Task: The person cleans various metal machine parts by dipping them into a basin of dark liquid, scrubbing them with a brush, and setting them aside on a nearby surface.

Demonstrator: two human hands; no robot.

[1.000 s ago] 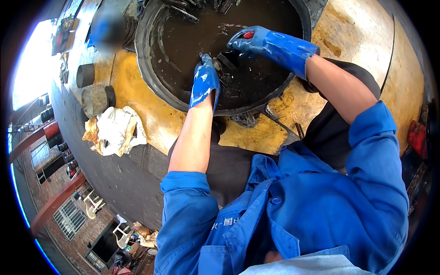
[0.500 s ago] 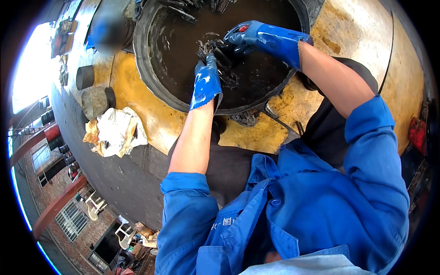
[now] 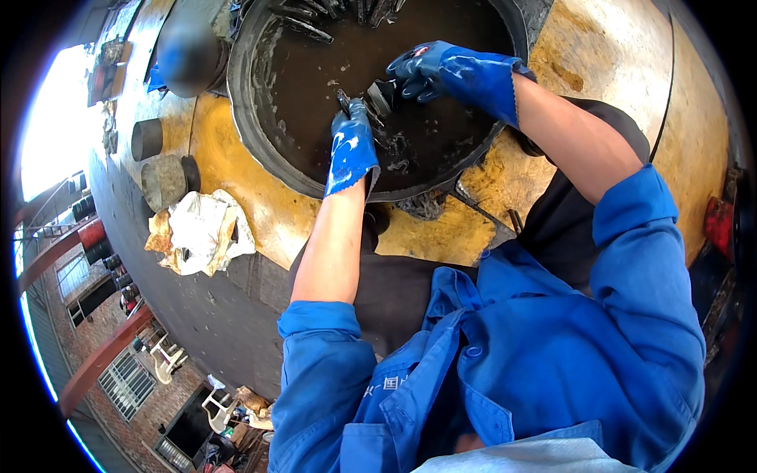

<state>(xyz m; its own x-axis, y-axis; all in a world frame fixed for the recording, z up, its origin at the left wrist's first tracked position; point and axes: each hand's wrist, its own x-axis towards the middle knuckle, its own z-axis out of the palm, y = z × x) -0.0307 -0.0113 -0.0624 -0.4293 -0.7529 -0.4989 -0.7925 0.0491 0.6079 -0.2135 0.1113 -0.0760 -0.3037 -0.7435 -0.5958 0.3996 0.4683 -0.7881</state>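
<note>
Both hands wear wet blue rubber gloves over a wide round tub (image 3: pixel 240 118) of murky brown liquid. My left hand (image 3: pixel 352 134) is closed at the tub's near left, its fingertips on a dark, wet, metal-looking piece (image 3: pixel 344 100) whose kind I cannot make out. Just right of it a black, shiny angular piece (image 3: pixel 382 96) shows at the liquid's surface; whether it joins the held piece is unclear. My right hand (image 3: pixel 427 71) hovers to the right of that piece, its bent fingers apart with nothing visible in them. A small red patch shows on its glove.
More dark, wet pieces (image 3: pixel 311 30) lie at the tub's far side. Left of the tub are a crumpled white cloth (image 3: pixel 209 230), a grey cylindrical can (image 3: pixel 163 180) and a darker one (image 3: pixel 147 139). A dark wad (image 3: pixel 424 202) sits against the tub's near rim. A blurred figure (image 3: pixel 188 55) is at upper left.
The clump of dark pieces between my hands has come apart or sunk, and an angular black piece now shows. My right hand has shifted slightly, its fingers now more spread. My left hand has moved slightly.
</note>
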